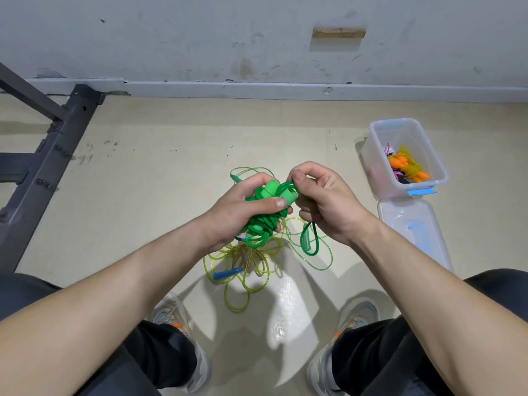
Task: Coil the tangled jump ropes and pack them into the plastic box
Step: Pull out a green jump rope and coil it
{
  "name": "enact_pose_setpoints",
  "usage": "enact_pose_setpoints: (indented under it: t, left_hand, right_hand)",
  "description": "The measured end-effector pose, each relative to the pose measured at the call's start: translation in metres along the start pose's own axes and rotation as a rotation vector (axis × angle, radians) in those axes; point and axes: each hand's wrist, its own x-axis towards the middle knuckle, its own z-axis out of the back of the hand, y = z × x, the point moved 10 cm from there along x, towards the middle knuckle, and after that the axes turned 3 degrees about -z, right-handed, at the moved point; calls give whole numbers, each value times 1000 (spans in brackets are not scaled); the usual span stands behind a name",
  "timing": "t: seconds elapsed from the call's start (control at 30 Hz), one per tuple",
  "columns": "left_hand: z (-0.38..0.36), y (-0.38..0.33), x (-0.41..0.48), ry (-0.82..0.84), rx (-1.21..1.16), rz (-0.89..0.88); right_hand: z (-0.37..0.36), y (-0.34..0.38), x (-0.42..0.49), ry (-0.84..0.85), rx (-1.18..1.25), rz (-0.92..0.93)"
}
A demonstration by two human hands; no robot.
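Note:
My left hand (243,207) grips a coiled green jump rope (264,221) with its two green foam handles held together, thumb pressed across the coil. My right hand (323,195) pinches a strand of that same green rope near the handles; a loop of it hangs below the hand. Beneath both hands a tangle of yellow-green rope (243,270) with a blue handle (227,273) lies on the floor. The clear plastic box (380,155) stands open at the right, with an orange-handled yellow rope (407,164) and a purple one inside.
The box's clear lid (414,232) lies on the floor just in front of the box. A dark metal frame (48,132) stands at the left. The wall's baseboard runs across the back. My two shoes and knees are at the bottom.

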Motion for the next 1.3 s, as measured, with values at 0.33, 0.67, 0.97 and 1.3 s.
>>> enact_pose_setpoints:
  t: [0.33,0.67,0.97,1.3]
  left_hand:
    - [5,5,1,-12,-164,58]
    - [-8,-9,-4,67,67,-21]
    - [-12,-14,-7,40,152,-68]
    - [-14,-21,-7,52,166,-81]
  right_hand:
    - [6,32,-5,-179,-731,325]
    - [3,-8,4,166,-414,-140]
    - [0,-27,-5,268,-381,-383]
    - [-6,-34,-11,257,-67,-503]
